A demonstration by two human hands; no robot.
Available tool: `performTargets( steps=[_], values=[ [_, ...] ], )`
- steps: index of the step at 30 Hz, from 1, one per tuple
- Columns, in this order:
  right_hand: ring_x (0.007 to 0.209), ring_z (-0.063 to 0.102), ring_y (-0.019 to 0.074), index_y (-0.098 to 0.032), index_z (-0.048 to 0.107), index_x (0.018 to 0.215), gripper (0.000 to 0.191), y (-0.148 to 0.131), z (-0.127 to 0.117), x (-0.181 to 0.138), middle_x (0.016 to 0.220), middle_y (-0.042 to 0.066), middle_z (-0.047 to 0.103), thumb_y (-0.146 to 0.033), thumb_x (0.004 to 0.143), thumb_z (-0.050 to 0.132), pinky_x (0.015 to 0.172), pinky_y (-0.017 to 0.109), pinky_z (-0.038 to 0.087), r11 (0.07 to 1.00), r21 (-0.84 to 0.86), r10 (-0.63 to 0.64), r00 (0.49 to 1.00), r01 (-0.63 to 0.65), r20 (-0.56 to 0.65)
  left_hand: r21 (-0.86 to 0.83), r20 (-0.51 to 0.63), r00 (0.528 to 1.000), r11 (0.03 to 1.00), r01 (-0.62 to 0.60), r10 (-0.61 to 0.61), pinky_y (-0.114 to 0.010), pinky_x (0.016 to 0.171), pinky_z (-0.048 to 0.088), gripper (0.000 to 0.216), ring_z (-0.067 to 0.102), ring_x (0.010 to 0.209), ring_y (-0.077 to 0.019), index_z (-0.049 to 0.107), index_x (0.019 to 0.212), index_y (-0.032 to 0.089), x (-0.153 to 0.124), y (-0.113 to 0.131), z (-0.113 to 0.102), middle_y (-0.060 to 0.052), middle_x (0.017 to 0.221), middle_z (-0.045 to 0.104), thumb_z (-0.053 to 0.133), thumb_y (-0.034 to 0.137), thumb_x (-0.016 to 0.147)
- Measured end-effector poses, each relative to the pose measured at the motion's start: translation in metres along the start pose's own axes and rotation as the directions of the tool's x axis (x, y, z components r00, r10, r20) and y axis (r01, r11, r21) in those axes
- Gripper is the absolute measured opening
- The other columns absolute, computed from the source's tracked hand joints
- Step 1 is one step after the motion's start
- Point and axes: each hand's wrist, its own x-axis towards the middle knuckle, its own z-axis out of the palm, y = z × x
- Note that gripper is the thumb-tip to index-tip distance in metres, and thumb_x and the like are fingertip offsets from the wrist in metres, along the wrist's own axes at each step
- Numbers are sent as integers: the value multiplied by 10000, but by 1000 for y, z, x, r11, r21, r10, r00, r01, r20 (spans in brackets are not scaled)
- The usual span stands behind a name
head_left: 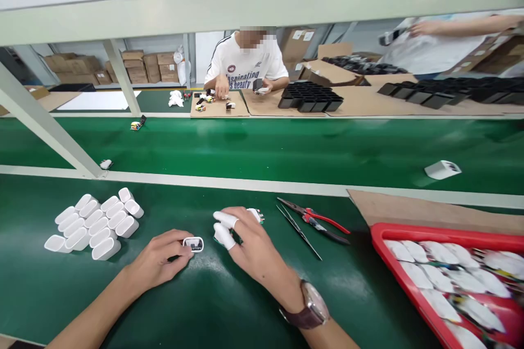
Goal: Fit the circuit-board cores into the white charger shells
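Note:
In my left hand point(170, 256) is a small white plastic housing point(198, 244), pinched between the fingers and thumb. Its open end faces me and shows dark parts inside. My right hand point(249, 242) is just to the right, apart from the housing, with white finger cots on two fingertips. Those fingers are curled together low over the table; a small greenish edge shows by the tips, but what they hold is mostly hidden. Behind the right hand lies a white-covered circuit piece point(256, 215), partly covered by the hand.
Several white housings point(98, 222) stand grouped at left. Tweezers point(299, 233) and red-and-black pliers point(315, 219) lie at right, beside a red tray point(393, 272) of white-wrapped circuit pieces. A white housing point(442, 169) sits on the green belt point(286, 147). Across it, a person point(248, 65) handles small parts.

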Motion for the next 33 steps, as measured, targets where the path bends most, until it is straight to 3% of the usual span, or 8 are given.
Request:
performTargets(
  steps=[4, 6, 13, 18, 21, 24, 28, 33],
  values=[
    [974, 618, 311, -172, 680, 1055, 134, 21, -5, -5, 1083, 132, 680, -286, 996, 645, 821, 460, 494, 936, -350, 97, 985, -43, 140, 152, 96, 990, 984, 90, -106, -273, 768, 562, 113, 708, 893, -164, 640, 953, 228, 25, 3, -8, -60, 1109, 729, 607, 124, 985],
    [924, 608, 327, -174, 684, 930, 237, 26, 3, -9, 993, 130, 657, -402, 928, 749, 817, 476, 488, 888, -460, 121, 978, -31, 168, 274, 100, 972, 945, 176, -210, -272, 817, 560, 106, 710, 910, -167, 649, 886, 225, 55, -10, -19, -36, 1048, 722, 647, 133, 939],
    [966, 612, 318, -170, 703, 932, 514, 30, 8, -15, 1049, 108, 649, -524, 674, 973, 902, 466, 489, 902, -429, 159, 962, -51, 220, 476, -172, 839, 702, 530, -516, -376, 866, 572, 100, 700, 893, -201, 693, 910, 148, 162, -112, -78, -69, 973, 722, 696, 236, 958],
    [1043, 602, 282, -197, 721, 965, 81, 34, -7, -12, 1092, 96, 680, -257, 920, 752, 952, 435, 449, 913, -404, 170, 953, -56, 251, 514, -117, 761, 616, 596, -639, -345, 923, 586, 404, 742, 1062, -245, 700, 1177, 202, 149, -147, -116, -57, 1166, 769, 826, 381, 837],
    [1072, 597, 305, -174, 740, 968, 105, 36, -10, -8, 1088, 130, 695, -134, 885, 689, 971, 458, 437, 881, -472, 186, 949, -46, 254, 567, -203, 691, 492, 661, -694, -420, 1001, 561, 575, 698, 1202, -339, 651, 1306, 164, 125, -154, -150, -154, 1288, 726, 800, 458, 834],
    [1130, 587, 343, -139, 743, 970, 150, 36, -10, -6, 1155, 178, 691, -93, 841, 683, 1037, 504, 416, 857, -514, 187, 957, -47, 223, 598, -259, 648, 408, 690, -716, -503, 1007, 557, 452, 703, 1141, -304, 664, 1261, 137, 106, -153, -175, -151, 1242, 717, 711, 467, 955],
    [1182, 572, 346, -145, 725, 959, 177, 32, -5, -5, 1256, 176, 671, -56, 814, 674, 1040, 501, 433, 888, -458, 45, 989, 24, 140, 610, -232, 728, 486, 626, -646, -481, 1043, 544, 245, 700, 1142, -307, 732, 1137, 173, 101, -134, -166, -126, 1181, 733, 662, 326, 958],
    [1141, 585, 309, -149, 688, 1030, 102, 15, 7, -5, 1225, 151, 672, -110, 964, 621, 962, 467, 473, 932, -333, -149, 989, 142, 6, 541, 8, 882, 744, 393, -472, -360, 1027, 563, 444, 703, 1150, -254, 678, 1327, 248, 88, -73, -78, -67, 1293, 716, 660, 236, 883]
  ],
)
